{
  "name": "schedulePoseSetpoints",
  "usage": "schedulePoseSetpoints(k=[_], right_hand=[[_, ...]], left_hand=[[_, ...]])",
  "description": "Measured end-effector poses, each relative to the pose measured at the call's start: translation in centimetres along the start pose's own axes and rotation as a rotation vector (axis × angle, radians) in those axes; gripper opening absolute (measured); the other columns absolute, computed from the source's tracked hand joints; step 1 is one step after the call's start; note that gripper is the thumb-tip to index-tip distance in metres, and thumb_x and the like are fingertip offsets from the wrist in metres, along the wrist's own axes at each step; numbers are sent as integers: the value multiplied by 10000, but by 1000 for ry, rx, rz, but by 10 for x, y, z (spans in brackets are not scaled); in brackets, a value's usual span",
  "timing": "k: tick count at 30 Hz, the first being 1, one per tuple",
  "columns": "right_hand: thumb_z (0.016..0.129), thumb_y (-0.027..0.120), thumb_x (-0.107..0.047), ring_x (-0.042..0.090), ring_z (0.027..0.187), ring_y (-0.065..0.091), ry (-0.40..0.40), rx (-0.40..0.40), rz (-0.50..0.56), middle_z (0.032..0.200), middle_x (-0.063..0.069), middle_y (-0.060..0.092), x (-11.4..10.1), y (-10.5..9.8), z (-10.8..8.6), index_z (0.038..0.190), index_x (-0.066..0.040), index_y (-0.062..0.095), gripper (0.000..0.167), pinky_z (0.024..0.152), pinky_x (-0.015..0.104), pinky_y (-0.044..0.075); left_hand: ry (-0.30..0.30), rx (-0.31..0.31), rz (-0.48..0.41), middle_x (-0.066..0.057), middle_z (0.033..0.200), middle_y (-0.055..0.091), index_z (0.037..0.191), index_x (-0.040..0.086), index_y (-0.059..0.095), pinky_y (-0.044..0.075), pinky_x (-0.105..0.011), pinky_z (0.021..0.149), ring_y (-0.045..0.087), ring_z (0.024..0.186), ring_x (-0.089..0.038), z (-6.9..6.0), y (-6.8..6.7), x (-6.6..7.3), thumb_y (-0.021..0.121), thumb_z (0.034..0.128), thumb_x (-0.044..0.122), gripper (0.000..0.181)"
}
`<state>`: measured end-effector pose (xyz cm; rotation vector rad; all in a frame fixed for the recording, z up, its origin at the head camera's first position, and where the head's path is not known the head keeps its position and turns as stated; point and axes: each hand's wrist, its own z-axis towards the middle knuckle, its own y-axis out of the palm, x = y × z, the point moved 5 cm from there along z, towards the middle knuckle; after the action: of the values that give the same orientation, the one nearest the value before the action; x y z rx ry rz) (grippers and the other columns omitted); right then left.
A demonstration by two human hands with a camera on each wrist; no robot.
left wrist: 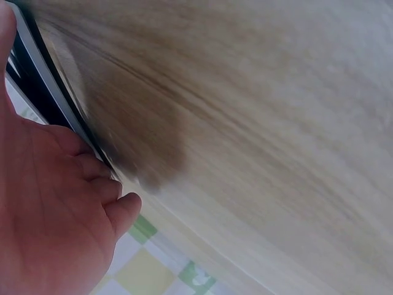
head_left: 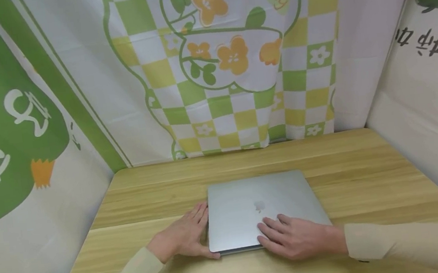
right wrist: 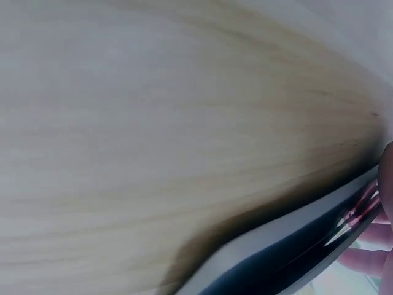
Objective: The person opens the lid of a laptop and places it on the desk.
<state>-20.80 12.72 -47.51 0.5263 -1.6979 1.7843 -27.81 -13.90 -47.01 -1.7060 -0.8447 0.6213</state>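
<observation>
A silver laptop (head_left: 234,225) lies on the wooden table, its lid slightly raised, with a dark gap under it in both wrist views. My left hand (head_left: 186,234) is at its left side; the fingers touch the side edge and the thumb meets the front left corner. In the left wrist view, the left hand's fingertips (left wrist: 126,212) are against the laptop's edge. My right hand (head_left: 297,236) holds the lid at the front edge, four fingers on top. Its thumb is hidden in the head view; in the right wrist view a digit (right wrist: 387,184) touches the lid's edge.
The wooden table (head_left: 147,186) extends around the laptop. At its back hangs a green and yellow checked cloth (head_left: 221,122) with printed flowers. Printed cloth walls stand left (head_left: 69,218) and right (head_left: 426,120) of the table.
</observation>
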Motion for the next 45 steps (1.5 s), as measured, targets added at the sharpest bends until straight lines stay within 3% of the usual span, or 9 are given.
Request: schedulePoseSetpoints(k=[14, 27, 41, 45], right_hand=[[1086, 94, -174, 239, 1227, 616, 23, -13, 28, 1404, 123, 568, 7, 4, -10, 1439, -88, 402, 476, 835, 362, 606], [1082, 150, -152, 232, 1096, 675, 49, 130, -50, 1275, 129, 639, 18, -7, -8, 1323, -53, 500, 436, 734, 325, 618], [1083, 174, -123, 235, 1087, 675, 75, 172, 8, 1276, 137, 645, 40, -22, -8, 1340, -28, 511, 434, 757, 302, 605], [1078, 129, -85, 227, 1090, 672, 71, 149, 18, 1281, 137, 640, 46, -24, -8, 1345, -27, 501, 462, 766, 300, 603]], left_hand=[[-3, 2, 5, -240, 1628, 110, 1542, -42, 158, 240, -454, 1226, 151, 1519, -354, -4, -1, 0, 502, 687, 908, 1324], [22, 23, -48, -263, 1622, 96, 1538, -65, 125, 228, -485, 1224, 146, 1515, -376, 1, -4, 1, 569, 666, 885, 1364], [63, 46, -51, -297, 1600, 140, 1534, -76, 134, 248, -474, 1220, 178, 1501, -406, 3, -4, 1, 590, 691, 851, 1333], [74, 46, -66, -285, 1608, 122, 1544, -54, 121, 254, -474, 1219, 170, 1504, -404, 3, -4, 1, 601, 696, 839, 1322]])
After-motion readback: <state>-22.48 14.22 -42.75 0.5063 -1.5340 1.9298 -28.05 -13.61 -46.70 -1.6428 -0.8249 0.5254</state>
